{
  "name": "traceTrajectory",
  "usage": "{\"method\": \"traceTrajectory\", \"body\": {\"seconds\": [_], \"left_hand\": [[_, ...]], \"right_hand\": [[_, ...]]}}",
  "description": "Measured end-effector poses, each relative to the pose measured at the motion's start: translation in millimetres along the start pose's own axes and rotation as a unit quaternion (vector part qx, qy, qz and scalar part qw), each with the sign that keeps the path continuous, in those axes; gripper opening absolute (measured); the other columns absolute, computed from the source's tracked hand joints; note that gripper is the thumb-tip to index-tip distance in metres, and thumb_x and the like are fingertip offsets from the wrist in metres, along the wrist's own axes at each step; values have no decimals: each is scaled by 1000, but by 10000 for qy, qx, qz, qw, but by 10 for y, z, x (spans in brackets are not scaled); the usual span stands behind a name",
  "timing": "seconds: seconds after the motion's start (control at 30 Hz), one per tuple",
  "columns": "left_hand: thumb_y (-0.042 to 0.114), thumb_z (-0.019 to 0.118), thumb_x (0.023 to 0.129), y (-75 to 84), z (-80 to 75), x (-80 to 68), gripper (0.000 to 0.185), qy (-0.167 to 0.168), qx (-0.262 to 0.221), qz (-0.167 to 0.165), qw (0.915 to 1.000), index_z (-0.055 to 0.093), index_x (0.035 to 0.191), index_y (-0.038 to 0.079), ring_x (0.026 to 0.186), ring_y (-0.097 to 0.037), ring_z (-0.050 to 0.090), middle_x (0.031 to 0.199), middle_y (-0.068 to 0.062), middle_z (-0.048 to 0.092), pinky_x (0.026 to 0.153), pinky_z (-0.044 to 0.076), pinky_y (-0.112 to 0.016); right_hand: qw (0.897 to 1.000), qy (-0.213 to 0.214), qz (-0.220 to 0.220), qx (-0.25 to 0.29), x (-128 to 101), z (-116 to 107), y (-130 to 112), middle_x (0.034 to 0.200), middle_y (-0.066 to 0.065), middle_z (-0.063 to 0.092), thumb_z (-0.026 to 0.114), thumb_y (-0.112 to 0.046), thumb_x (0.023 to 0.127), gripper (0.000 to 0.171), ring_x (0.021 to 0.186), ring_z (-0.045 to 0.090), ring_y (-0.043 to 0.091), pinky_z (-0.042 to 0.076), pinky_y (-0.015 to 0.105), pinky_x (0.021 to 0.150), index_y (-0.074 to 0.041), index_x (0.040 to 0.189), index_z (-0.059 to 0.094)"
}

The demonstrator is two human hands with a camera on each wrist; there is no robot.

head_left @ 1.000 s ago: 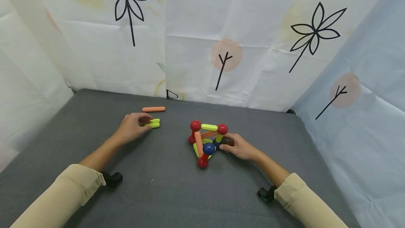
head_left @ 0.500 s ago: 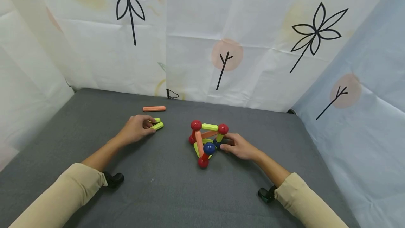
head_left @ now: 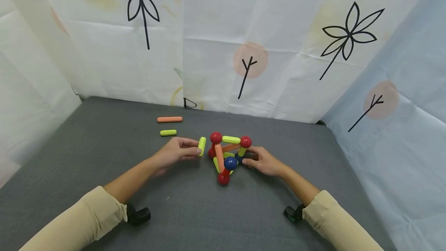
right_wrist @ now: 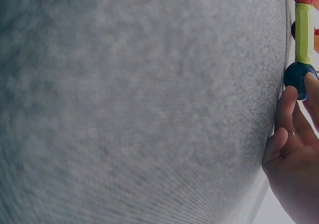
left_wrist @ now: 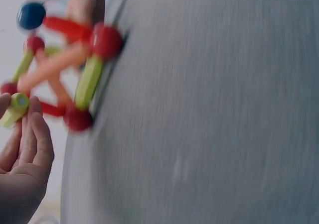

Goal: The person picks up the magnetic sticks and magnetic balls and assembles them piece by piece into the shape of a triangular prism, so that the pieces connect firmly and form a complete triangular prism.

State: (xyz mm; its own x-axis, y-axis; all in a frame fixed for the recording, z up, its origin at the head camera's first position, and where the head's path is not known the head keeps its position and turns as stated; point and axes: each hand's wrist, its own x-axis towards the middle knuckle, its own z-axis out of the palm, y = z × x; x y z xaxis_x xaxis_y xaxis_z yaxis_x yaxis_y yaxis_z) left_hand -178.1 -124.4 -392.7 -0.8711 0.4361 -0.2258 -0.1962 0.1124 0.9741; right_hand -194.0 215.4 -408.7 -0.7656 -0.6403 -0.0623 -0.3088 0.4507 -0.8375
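Head view, with both wrist views. The left hand [head_left: 175,153] has moved from the far-left stick pair toward the centre since the frame a second ago; it now pinches one yellow-green stick [head_left: 202,146] between thumb and fingertips, just beside the left red ball of the ball-and-stick frame [head_left: 228,158]. Only a second yellow-green stick [head_left: 168,132] now lies where two lay together before, with the orange stick [head_left: 169,119] behind it, unmoved. The frame and the right hand [head_left: 265,160] are unchanged.

The held stick stands nearly upright, tilted slightly, its long axis running roughly away from the viewer in the head view. In the blurred left wrist view its end [left_wrist: 15,109] appears, probably, to rest against the fingertips [left_wrist: 37,129]. The two loose sticks lie flat, long axes left to right.

The right hand's fingers curl against a dark blue ball [right_wrist: 298,78] at the frame's near-right base on the grey mat [head_left: 181,208].

No readable writing or brand shows; the backdrop [head_left: 209,42] carries only drawn flower and twig motifs.
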Motion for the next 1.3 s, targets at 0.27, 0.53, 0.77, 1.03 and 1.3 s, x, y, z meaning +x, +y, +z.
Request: {"method": "traceTrajectory", "body": {"seconds": [0.27, 0.53, 0.77, 1.03, 1.3], "left_hand": [[28, 73, 92, 100, 439, 2, 46, -120, -484, -294, 9983, 63, 125, -2, 94, -23, 70, 109, -12, 72, 91, 53, -38], [33, 73, 92, 161, 627, -1, 42, 91, -819, -623, 9947, 66, 119, 2, 91, -19, 72, 100, -10, 75, 84, 54, -31], [40, 71, 92, 177, 697, 6, 42, 222, -602, -659, 9958, 72, 109, 2, 82, -18, 72, 94, -9, 75, 78, 55, -30], [32, 63, 98, 48, 585, 40, 32, -167, 724, 117, 9972, 71, 112, 4, 80, -18, 65, 96, -7, 72, 77, 52, -35], [16, 74, 90, -76, 489, 15, 37, -1354, 2260, 1307, 9558, 66, 124, 5, 83, -15, 62, 96, -2, 67, 74, 54, -27]], "right_hand": [[10000, 9, 15, -15, -5, -6, 8, 132, 25, 57, 57, -2, 100, 36, 102, 63, 30, 55, 29, 78, 6, 134, 53], [10000, 34, -35, 29, 3, 3, 15, 131, 24, 57, 59, -4, 100, 36, 103, 64, 30, 55, 30, 78, 6, 134, 53], [10000, 75, 16, -5, 0, 6, 10, 129, 24, 58, 59, -6, 100, 37, 100, 64, 29, 55, 32, 78, 6, 134, 53], [9999, 36, 67, -69, 15, 13, 6, 128, 23, 58, 59, -8, 100, 36, 96, 64, 29, 55, 34, 77, 5, 133, 53], [9997, -45, -24, -242, 0, -2, -7, 126, 22, 59, 60, -9, 100, 37, 90, 63, 24, 55, 32, 74, 4, 133, 53]]}}
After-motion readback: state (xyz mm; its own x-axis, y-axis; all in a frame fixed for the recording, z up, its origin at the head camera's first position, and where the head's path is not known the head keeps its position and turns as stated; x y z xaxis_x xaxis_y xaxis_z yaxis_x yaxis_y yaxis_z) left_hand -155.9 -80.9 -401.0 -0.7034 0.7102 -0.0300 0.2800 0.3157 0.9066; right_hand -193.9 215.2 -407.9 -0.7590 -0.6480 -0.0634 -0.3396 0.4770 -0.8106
